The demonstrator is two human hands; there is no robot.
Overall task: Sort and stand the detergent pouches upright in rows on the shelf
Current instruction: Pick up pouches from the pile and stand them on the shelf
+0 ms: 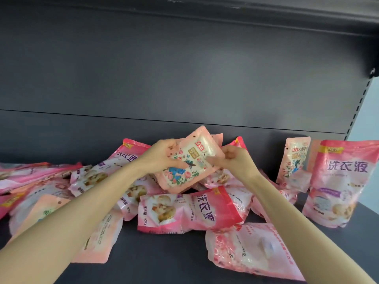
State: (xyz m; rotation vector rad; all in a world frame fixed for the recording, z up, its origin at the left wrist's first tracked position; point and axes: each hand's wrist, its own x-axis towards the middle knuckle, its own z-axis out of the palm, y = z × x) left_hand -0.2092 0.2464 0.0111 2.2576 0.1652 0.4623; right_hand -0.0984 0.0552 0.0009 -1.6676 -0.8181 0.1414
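Both hands grasp one floral pouch [190, 160], held above the heap [184, 210] on the shelf [174, 259]: left hand [164, 154] pinching its left edge, right hand [235, 160] its right. The long axis is tilted, with the top up and to the right. A matching upright pouch [295, 158] stands to the right, nearer the right hand.

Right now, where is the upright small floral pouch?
Head view, right side: the upright floral pouch stands at the back, just left of the standing pink pouch.
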